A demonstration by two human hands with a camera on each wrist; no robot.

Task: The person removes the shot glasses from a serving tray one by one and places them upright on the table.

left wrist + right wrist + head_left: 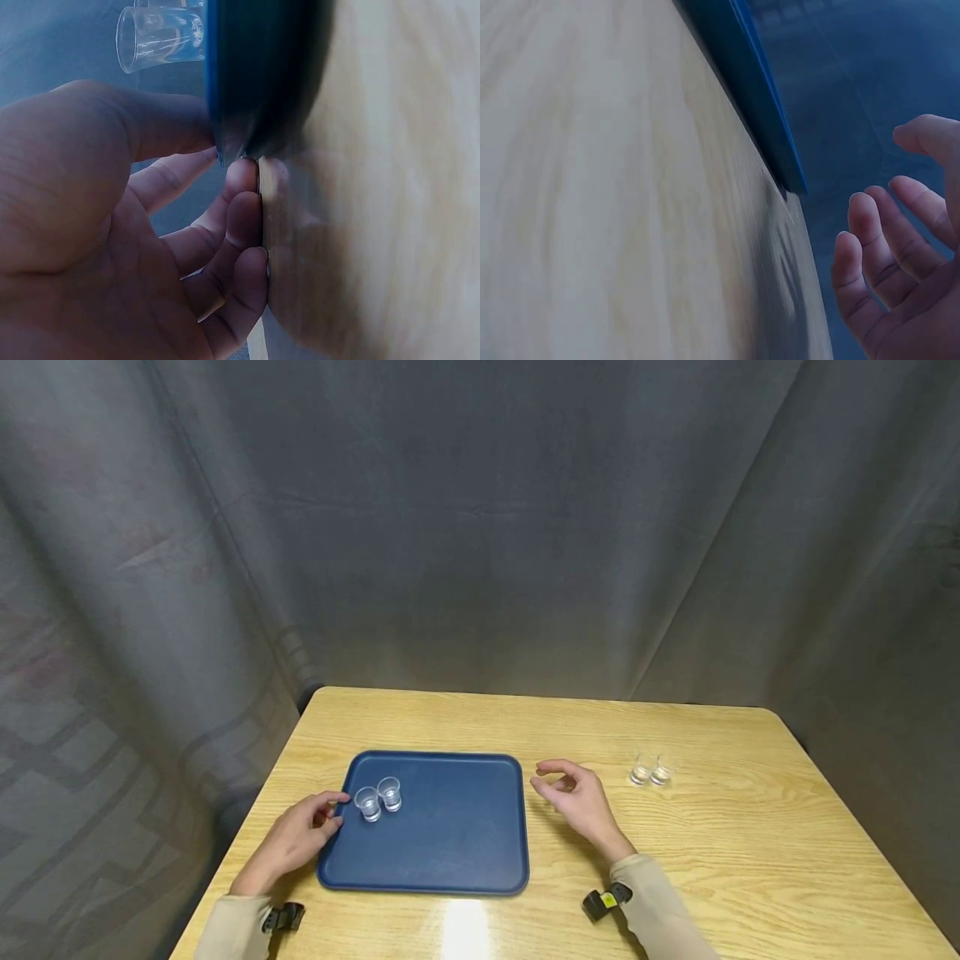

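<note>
A dark blue rectangular tray [450,852] lies on the table, with two small clear shot glasses on its left side, a nearer glass [367,804] and a farther glass [390,794] close beside it. My left hand [296,837] holds the tray's left rim; in the left wrist view its thumb [176,124] is at the rim and the other fingers curl below, at the tabletop. Just off the tray's right edge, my right hand [581,797] hovers with nothing in it, fingers loosely bent and thumb apart.
Two more clear shot glasses, a left one [640,770] and a right one [661,771], stand together on the wooden table [750,827], right of my right hand. Grey curtains [480,527] hang behind and around the table.
</note>
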